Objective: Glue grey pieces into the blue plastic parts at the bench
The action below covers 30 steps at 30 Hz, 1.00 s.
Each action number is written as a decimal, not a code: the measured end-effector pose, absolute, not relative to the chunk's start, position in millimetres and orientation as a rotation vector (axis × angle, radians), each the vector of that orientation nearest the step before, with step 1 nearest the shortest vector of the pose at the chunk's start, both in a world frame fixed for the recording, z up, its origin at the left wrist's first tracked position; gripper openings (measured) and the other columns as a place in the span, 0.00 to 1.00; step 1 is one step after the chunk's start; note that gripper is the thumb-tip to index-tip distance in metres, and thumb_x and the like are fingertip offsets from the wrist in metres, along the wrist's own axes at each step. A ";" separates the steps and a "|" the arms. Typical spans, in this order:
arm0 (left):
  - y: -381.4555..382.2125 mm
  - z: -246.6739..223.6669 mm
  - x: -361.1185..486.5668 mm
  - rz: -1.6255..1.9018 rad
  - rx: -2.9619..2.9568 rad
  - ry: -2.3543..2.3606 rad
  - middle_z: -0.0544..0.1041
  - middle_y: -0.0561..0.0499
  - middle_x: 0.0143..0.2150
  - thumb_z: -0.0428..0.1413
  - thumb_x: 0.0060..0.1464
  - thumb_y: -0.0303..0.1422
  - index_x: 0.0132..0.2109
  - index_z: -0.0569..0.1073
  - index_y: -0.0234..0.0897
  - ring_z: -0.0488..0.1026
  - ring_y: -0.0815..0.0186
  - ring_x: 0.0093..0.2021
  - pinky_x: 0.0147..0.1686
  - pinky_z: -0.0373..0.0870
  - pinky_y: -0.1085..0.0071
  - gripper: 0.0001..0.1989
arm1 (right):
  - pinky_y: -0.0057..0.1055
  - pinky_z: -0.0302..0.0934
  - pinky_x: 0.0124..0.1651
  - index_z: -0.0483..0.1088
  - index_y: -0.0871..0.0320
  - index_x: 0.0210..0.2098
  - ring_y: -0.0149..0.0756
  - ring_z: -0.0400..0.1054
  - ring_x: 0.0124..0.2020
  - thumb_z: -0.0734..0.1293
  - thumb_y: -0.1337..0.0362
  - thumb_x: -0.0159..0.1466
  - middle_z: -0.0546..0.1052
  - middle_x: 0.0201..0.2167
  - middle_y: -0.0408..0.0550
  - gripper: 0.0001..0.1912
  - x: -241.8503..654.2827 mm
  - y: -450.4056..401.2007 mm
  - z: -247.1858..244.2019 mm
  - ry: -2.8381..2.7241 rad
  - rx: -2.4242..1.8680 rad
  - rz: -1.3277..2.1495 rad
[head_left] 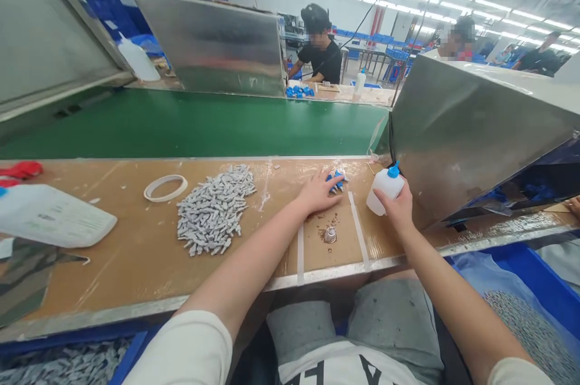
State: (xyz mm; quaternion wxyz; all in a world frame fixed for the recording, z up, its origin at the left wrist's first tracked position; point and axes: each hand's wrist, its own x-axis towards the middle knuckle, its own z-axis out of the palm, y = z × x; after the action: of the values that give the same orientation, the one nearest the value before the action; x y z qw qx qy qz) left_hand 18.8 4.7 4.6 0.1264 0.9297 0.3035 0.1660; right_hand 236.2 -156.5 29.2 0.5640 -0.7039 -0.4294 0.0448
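Note:
My right hand point(400, 208) is wrapped around a white squeeze bottle point(379, 191) with a blue cap, held slightly tilted at the table's right side. My left hand point(319, 193) rests on the table with its fingers stretched out. Its fingertips touch a few small blue pieces point(335, 179), partly covered by the fingers. Nearer to me, a small round cup-like piece point(330, 234) sits between two strips of pale tape point(357, 231), with brown wet spots around it. To the left lies a heap of small grey parts point(216, 210).
A tape roll point(165, 188) and a large white bottle on its side point(57, 216) lie at left. Behind the table runs a green conveyor belt point(203, 125). A metal panel point(471, 131) stands close at right. Across the belt, a person point(321, 49) works beside blue pieces point(299, 91).

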 end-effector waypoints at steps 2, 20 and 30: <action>8.3 4.4 34.5 0.384 2.816 0.867 0.54 0.44 0.77 0.56 0.64 0.52 0.71 0.64 0.55 0.49 0.37 0.75 0.69 0.52 0.38 0.32 | 0.49 0.66 0.59 0.66 0.60 0.59 0.52 0.73 0.53 0.77 0.43 0.49 0.77 0.54 0.60 0.45 243.5 -137.5 17.0 -0.914 -1.579 0.137; 238.2 17.3 97.9 0.257 3.077 1.198 0.63 0.38 0.72 0.49 0.70 0.43 0.67 0.70 0.41 0.57 0.47 0.72 0.66 0.59 0.51 0.24 | 0.46 0.68 0.60 0.61 0.54 0.64 0.50 0.73 0.56 0.78 0.55 0.54 0.76 0.58 0.56 0.42 244.2 -112.5 -28.9 -0.950 -1.429 0.439; 139.5 53.6 9.9 0.655 3.309 0.919 0.67 0.41 0.70 0.46 0.66 0.43 0.60 0.76 0.43 0.63 0.47 0.71 0.64 0.67 0.53 0.23 | 0.53 0.54 0.74 0.46 0.55 0.75 0.55 0.56 0.73 0.73 0.45 0.61 0.60 0.73 0.59 0.53 250.3 -126.3 -2.4 -1.188 -1.236 -0.079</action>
State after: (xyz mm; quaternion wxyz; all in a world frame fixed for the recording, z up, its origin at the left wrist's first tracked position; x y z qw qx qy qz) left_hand 9.9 139.5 53.6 -0.1763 0.9316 0.2589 0.1845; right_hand 250.3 -126.3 -2.4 0.6538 -0.5449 -0.5239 -0.0350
